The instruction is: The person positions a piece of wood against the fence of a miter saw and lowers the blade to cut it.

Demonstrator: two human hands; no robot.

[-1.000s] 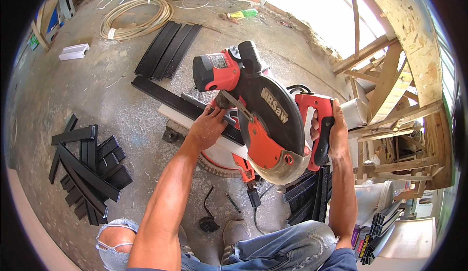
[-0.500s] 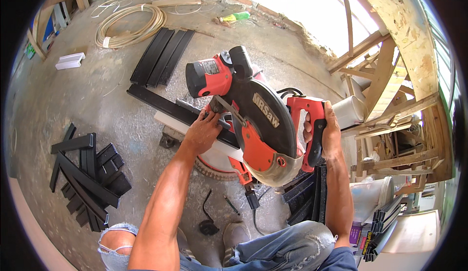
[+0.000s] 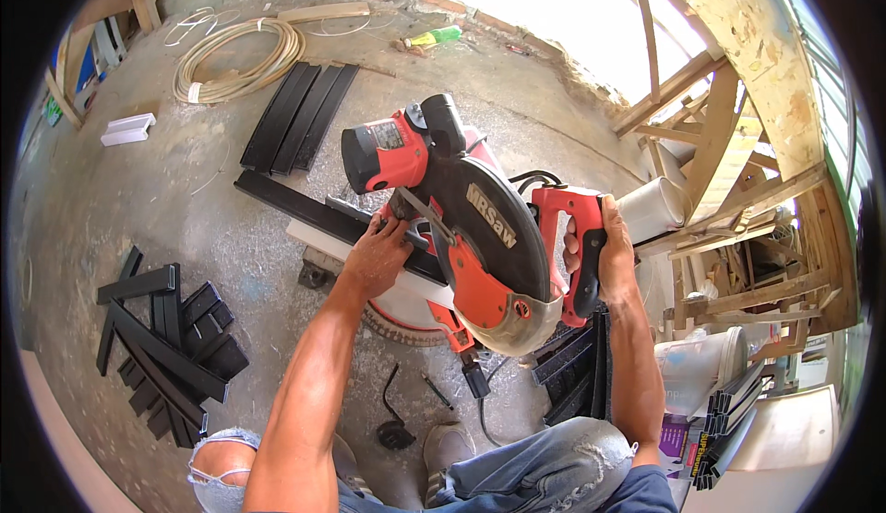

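Observation:
A red and black miter saw point(image 3: 494, 222) stands on the floor before me, its blade covered by a black guard with a cloudy lower shield. My right hand point(image 3: 613, 250) is closed around its D-shaped handle, thumb on top. A long black profile bar point(image 3: 293, 204) lies across the saw's bed, over a white strip point(image 3: 318, 238). At the left of the blade, my left hand point(image 3: 380, 256) grips the bar near the fence, fingertips beside a dark knob. The saw head hides the bar's right end and the spot where blade and bar meet.
Cut black pieces point(image 3: 166, 338) are heaped at left; longer black profiles point(image 3: 300, 116) lie beyond the saw. A tape measure point(image 3: 395, 434) and a pencil point(image 3: 437, 391) rest near my feet. Coiled hose point(image 3: 238, 59) lies far left. Buckets point(image 3: 701, 365) and timber framing point(image 3: 752, 236) stand at right.
The view has shifted slightly. Both hands keep their holds, and the saw head shows no clear movement.

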